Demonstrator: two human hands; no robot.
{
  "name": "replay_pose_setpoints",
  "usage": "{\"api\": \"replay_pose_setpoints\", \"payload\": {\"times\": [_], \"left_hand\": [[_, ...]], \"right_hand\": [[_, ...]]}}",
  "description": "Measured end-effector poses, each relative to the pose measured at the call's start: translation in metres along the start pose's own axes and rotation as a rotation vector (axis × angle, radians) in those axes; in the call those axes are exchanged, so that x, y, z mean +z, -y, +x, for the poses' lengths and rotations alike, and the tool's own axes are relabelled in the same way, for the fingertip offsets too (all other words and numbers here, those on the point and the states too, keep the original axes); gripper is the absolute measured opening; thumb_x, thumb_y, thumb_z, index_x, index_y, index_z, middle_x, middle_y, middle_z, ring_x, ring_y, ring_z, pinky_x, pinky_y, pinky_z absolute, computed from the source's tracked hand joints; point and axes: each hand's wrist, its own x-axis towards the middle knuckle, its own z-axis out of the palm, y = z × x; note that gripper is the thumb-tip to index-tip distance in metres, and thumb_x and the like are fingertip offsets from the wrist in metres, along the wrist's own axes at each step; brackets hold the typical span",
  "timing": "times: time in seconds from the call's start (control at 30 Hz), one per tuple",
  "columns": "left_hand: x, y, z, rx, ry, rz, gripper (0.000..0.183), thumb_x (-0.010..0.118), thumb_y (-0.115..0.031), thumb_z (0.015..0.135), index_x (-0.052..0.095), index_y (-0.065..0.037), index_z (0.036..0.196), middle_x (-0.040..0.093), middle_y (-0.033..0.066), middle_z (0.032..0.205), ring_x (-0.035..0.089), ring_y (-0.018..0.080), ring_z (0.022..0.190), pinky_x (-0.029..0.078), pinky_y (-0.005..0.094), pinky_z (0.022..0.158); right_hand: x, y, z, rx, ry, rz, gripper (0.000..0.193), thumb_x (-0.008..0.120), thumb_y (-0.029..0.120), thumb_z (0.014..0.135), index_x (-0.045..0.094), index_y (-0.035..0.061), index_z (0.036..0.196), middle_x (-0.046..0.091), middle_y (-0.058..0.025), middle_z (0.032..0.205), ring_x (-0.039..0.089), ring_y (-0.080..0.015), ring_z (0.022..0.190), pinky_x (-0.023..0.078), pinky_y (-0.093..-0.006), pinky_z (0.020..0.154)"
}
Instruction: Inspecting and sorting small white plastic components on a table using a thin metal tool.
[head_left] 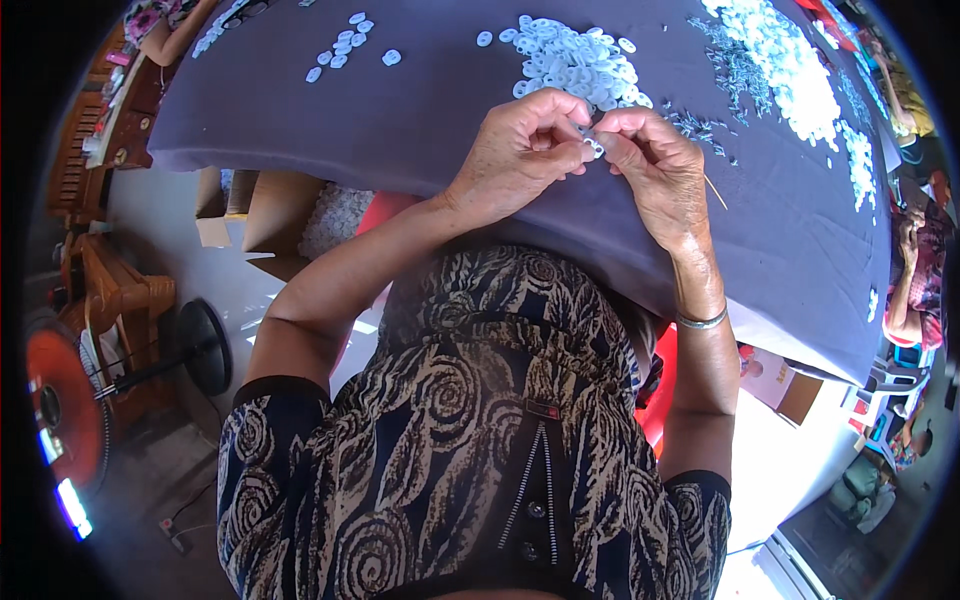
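Note:
In front of my body, over the near part of the cloth-covered table, both hands meet at a small white oval plastic piece with two holes (594,148). The thumb and fingers of my left hand (535,145) pinch it from the left. My right hand (655,165) closes on it from the other side, fingertips bent in; whether they also grip something smaller is hidden. Just beyond the fingers lies a heap of similar white oval pieces (575,68). A thin yellowish stick (716,193) shows beside my right hand; I cannot tell whether it is held.
Small dark metal parts (740,75) and a long bright white heap (785,70) spread over the right of the dark tablecloth (420,130). Loose white ovals (345,42) lie far left. Below are an open cardboard box (285,210) and a fan (65,400). Other people sit nearby.

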Motion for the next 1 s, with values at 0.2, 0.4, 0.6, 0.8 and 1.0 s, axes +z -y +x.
{"api": "replay_pose_setpoints", "payload": {"times": [0.2, 0.4, 0.6, 0.8, 1.0], "left_hand": [[-0.001, 0.005, 0.000, 0.016, 0.002, 0.057, 0.024, 0.063, -0.003, 0.085, 0.053, -0.004, 0.107, 0.064, 0.0033, 0.083, 0.062, 0.0090, 0.074, 0.051, 0.0219, 0.064], [-0.001, 0.007, -0.002, 0.028, 0.033, 0.126, 0.024, 0.064, -0.003, 0.085, 0.053, -0.004, 0.106, 0.062, 0.0017, 0.080, 0.059, 0.0062, 0.071, 0.050, 0.0200, 0.063], [0.001, 0.007, -0.003, 0.030, 0.018, 0.169, 0.025, 0.065, -0.002, 0.084, 0.053, -0.003, 0.105, 0.062, 0.0008, 0.079, 0.058, 0.0048, 0.069, 0.048, 0.0189, 0.060], [0.000, 0.010, -0.002, 0.049, 0.060, 0.188, 0.024, 0.064, -0.003, 0.084, 0.053, -0.002, 0.106, 0.061, 0.0006, 0.077, 0.057, 0.0046, 0.068, 0.047, 0.0180, 0.061], [0.000, 0.009, 0.001, 0.049, 0.030, 0.135, 0.025, 0.062, 0.001, 0.083, 0.051, 0.000, 0.105, 0.058, 0.0003, 0.072, 0.054, 0.0041, 0.064, 0.046, 0.0193, 0.059]], "right_hand": [[-0.004, 0.000, -0.001, 0.008, 0.036, -0.039, 0.007, 0.061, 0.008, 0.089, 0.064, 0.0028, 0.093, 0.061, 0.0028, 0.085, 0.051, -0.0040, 0.072, 0.045, -0.0203, 0.063], [-0.008, 0.003, -0.001, -0.036, 0.101, -0.180, 0.010, 0.062, 0.010, 0.088, 0.063, 0.0016, 0.094, 0.060, 0.0022, 0.083, 0.052, -0.0058, 0.073, 0.045, -0.0209, 0.065], [-0.008, 0.004, -0.002, -0.018, 0.104, -0.304, 0.011, 0.062, 0.010, 0.088, 0.062, 0.0012, 0.095, 0.061, -0.0004, 0.081, 0.054, -0.0070, 0.074, 0.046, -0.0227, 0.066], [-0.011, 0.009, -0.001, 0.007, 0.179, -0.412, 0.012, 0.062, 0.012, 0.088, 0.062, 0.0011, 0.094, 0.062, -0.0022, 0.079, 0.054, -0.0073, 0.074, 0.046, -0.0232, 0.067], [-0.010, 0.006, 0.000, 0.017, 0.144, -0.234, 0.013, 0.058, 0.012, 0.091, 0.061, 0.0000, 0.096, 0.060, -0.0015, 0.082, 0.052, -0.0078, 0.073, 0.044, -0.0231, 0.066]]}}
